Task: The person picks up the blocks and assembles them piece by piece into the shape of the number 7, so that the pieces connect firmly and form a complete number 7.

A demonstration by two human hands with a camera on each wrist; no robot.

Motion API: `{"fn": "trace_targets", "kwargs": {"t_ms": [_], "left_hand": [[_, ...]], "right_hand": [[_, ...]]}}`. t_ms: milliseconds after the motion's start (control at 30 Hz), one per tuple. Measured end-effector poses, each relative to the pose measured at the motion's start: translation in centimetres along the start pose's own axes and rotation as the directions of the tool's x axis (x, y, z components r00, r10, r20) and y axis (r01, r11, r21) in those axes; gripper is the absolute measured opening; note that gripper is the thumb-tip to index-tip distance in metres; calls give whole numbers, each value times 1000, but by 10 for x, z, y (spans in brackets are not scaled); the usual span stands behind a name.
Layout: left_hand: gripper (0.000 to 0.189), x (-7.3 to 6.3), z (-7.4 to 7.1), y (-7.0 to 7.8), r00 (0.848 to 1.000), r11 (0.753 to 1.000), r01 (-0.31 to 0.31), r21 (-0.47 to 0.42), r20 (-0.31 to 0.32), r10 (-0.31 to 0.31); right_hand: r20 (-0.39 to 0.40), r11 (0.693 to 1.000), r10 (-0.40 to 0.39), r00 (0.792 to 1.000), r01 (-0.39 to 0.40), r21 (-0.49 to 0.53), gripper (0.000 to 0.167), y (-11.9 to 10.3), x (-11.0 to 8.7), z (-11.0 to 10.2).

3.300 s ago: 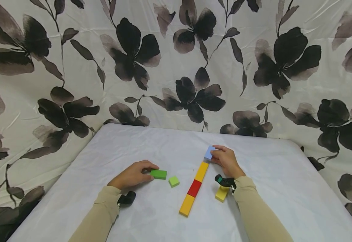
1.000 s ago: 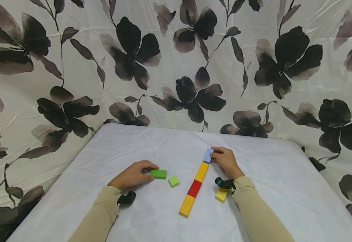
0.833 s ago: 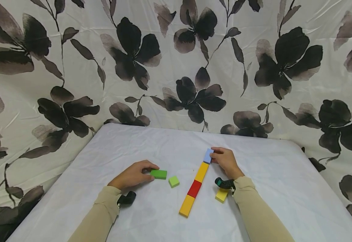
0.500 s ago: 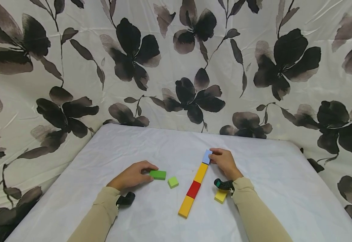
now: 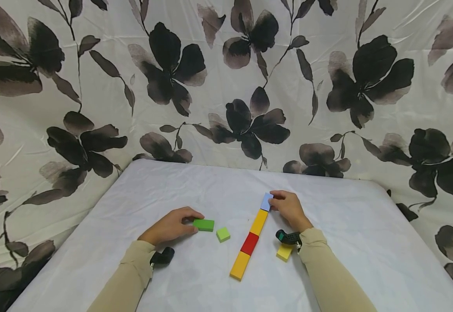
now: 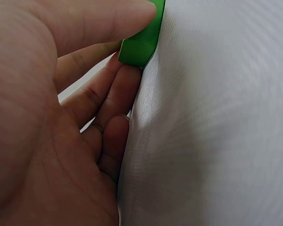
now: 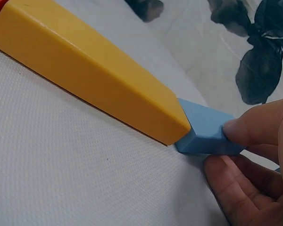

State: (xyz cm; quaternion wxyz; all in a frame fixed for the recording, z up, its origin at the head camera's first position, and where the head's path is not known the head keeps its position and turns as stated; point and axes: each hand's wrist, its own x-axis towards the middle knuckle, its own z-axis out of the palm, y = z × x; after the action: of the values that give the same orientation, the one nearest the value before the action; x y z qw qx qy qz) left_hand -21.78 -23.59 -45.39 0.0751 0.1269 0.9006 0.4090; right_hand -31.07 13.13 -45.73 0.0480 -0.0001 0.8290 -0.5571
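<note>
My right hand (image 5: 290, 209) holds a light blue block (image 5: 266, 202) by thumb and fingers at the far end of a slanting row. In the right wrist view, the blue block's near end meets the end of a long orange-yellow block (image 7: 92, 70). Nearer in the row come a red block (image 5: 249, 244) and another orange-yellow block (image 5: 240, 265), end to end. On the left, my left hand (image 5: 173, 224) grips a green block (image 5: 204, 225) at its left end, thumb on one side and fingers on the other. That block lies on the cloth.
A small light green block (image 5: 223, 235) lies between the green block and the row. Right of the row, a yellow block (image 5: 284, 252) sits partly under the right wrist's camera (image 5: 288, 237). White cloth covers the table (image 5: 195, 277); a flower-printed curtain (image 5: 218, 86) hangs behind it.
The blue block was slightly apart from the row's far end 3.3 s ago; my right hand has drawn it nearer and it now lines up against the orange-yellow block. The left hand stays put.
</note>
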Motion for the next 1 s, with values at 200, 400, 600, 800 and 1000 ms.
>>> {"fn": "trace_targets", "kwargs": {"t_ms": [200, 400, 600, 800, 1000], "left_hand": [[34, 0, 0, 0, 1000, 1000, 1, 0, 6, -1], [35, 1, 0, -3, 1000, 1000, -1, -4, 11, 1], [35, 1, 0, -4, 1000, 1000, -6, -8, 14, 6], [34, 2, 0, -4, 1000, 1000, -14, -7, 14, 14], [33, 3, 0, -7, 1000, 1000, -7, -15, 14, 7]], "right_hand": [[5, 1000, 4, 1000, -4, -7, 39, -1, 0, -1], [10, 1000, 6, 1000, -6, -5, 38, 0, 0, -1], [5, 1000, 9, 1000, -9, -1, 38, 0, -1, -1], [-1, 1000, 11, 1000, -11, -6, 39, -2, -2, -1], [-5, 1000, 21, 1000, -21, -9, 39, -1, -1, 0]]}}
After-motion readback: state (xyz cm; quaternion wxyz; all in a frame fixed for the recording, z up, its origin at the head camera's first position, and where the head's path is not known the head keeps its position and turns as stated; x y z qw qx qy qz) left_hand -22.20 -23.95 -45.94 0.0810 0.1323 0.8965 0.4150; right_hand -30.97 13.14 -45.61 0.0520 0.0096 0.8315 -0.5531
